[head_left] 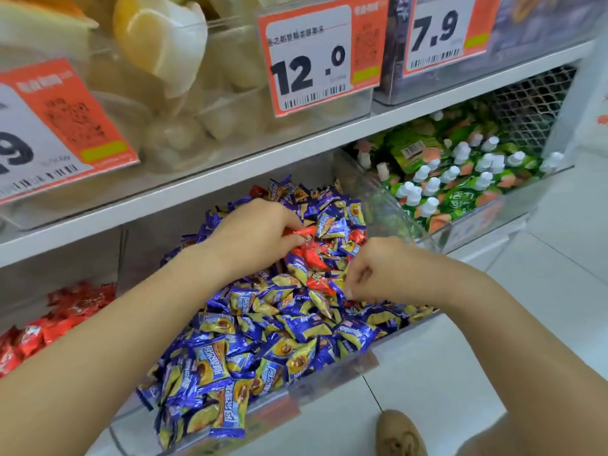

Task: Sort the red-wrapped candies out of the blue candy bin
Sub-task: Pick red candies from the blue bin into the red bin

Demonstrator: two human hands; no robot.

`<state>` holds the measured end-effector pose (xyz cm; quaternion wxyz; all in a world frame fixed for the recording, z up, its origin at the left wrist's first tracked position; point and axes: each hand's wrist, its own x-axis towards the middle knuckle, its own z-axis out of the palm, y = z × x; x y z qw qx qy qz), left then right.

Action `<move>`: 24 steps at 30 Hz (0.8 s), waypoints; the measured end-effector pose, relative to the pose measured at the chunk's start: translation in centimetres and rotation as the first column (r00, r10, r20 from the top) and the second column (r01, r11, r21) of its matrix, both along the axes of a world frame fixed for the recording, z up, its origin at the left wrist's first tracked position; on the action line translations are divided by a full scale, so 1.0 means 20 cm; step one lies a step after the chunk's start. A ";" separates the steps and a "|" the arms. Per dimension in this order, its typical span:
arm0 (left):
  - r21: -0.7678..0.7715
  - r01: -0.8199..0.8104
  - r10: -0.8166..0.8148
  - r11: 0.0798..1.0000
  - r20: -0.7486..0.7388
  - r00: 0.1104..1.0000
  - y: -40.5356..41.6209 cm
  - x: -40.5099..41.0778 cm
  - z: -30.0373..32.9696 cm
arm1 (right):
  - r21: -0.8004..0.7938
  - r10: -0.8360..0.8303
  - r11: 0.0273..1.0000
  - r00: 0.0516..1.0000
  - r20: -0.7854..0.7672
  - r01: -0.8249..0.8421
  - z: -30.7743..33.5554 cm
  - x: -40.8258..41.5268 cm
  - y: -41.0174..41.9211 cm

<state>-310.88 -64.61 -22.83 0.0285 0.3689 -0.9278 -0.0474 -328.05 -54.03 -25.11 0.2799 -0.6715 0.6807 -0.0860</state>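
Observation:
A clear bin on the lower shelf is heaped with blue-and-yellow wrapped candies. Several red-wrapped candies lie mixed into the heap near its middle. My left hand rests on the pile with its fingers closed on a red candy at its fingertips. My right hand is curled over the heap just right of the red ones, fingertips pinched beside another red candy; what sits inside the pinch is hidden.
A neighbouring bin at the left holds red-wrapped candies. To the right is a clear bin of green pouches with white caps. The shelf above carries orange price tags. A shoe stands on the tiled floor below.

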 end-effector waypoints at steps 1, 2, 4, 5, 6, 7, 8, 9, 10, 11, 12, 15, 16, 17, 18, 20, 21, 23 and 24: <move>-0.002 -0.028 0.028 1.000 -0.053 0.998 0.01 0.03 0.02 | 0.053 0.041 0.998 0.999 0.001 -0.041 0.00 0.01 0.01; 0.000 -0.054 0.053 0.999 -0.110 0.993 0.03 0.06 0.03 | 0.074 0.068 0.995 0.997 -0.033 -0.065 -0.01 0.01 0.00; 0.001 -0.092 0.090 0.996 -0.202 0.975 0.08 0.11 0.04 | 0.037 0.044 0.998 0.995 -0.087 -0.041 -0.02 0.02 -0.02; 0.000 -0.106 0.104 0.994 -0.227 0.968 0.10 0.14 0.05 | 0.001 0.006 1.000 0.996 -0.090 -0.006 -0.03 0.01 -0.03; 0.001 -0.118 0.115 0.993 -0.240 0.964 0.12 0.16 0.05 | -0.036 -0.027 0.999 0.995 -0.091 0.024 -0.04 0.01 -0.04; 0.004 -0.128 0.125 0.992 -0.248 0.961 0.14 0.18 0.04 | -0.079 -0.052 0.996 0.994 -0.098 0.044 -0.04 0.02 -0.04; 0.007 -0.140 0.137 0.990 -0.258 0.956 0.16 0.20 0.04 | -0.125 -0.073 0.990 0.992 -0.102 0.060 -0.05 0.02 -0.05; 0.009 -0.156 0.152 0.988 -0.270 0.951 0.16 0.22 0.03 | -0.170 -0.090 0.983 0.991 -0.102 0.072 -0.05 0.02 -0.06; 0.009 -0.174 0.169 0.985 -0.283 0.944 0.17 0.24 0.03 | -0.210 -0.105 0.974 0.990 -0.096 0.083 -0.06 0.03 -0.06; 0.009 -0.189 0.183 0.982 -0.295 0.938 0.17 0.26 0.02 | -0.238 -0.112 0.967 0.990 -0.089 0.088 -0.07 0.04 -0.07; 0.006 -0.199 0.192 0.980 -0.305 0.933 0.17 0.27 0.02 | -0.241 -0.108 0.967 0.990 -0.088 0.084 -0.07 0.06 -0.07; -0.012 -0.208 0.195 0.978 -0.301 0.934 0.15 0.29 0.03 | -0.174 -0.024 0.985 0.971 -0.236 -0.018 -0.10 0.09 -0.08; -0.012 -0.204 0.191 0.979 -0.299 0.935 0.15 0.29 0.03 | -0.157 -0.011 0.987 0.957 -0.289 -0.037 -0.10 0.10 -0.08; -0.007 -0.199 0.187 0.980 -0.303 0.935 0.15 0.29 0.03 | -0.155 -0.010 0.987 0.947 -0.320 -0.042 -0.10 0.11 -0.08; -0.001 -0.195 0.185 0.981 -0.307 0.933 0.15 0.30 0.03 | -0.165 -0.016 0.985 0.942 -0.336 -0.042 -0.10 0.11 -0.09; 0.020 -0.201 0.198 0.979 -0.307 0.931 0.15 0.30 0.02 | -0.223 -0.063 0.975 0.940 -0.336 -0.014 -0.09 0.11 -0.09; 0.034 -0.211 0.212 0.977 -0.302 0.929 0.15 0.31 0.01 | -0.267 -0.107 0.963 0.946 -0.305 0.023 -0.09 0.10 -0.10; 0.074 -0.232 0.243 0.970 -0.305 0.921 0.14 0.32 0.00 | -0.344 -0.216 0.928 0.960 -0.179 0.145 -0.06 0.08 -0.11; 0.101 -0.237 0.257 0.966 -0.307 0.917 0.13 0.32 0.00 | -0.365 -0.261 0.908 0.958 -0.115 0.204 -0.06 0.07 -0.11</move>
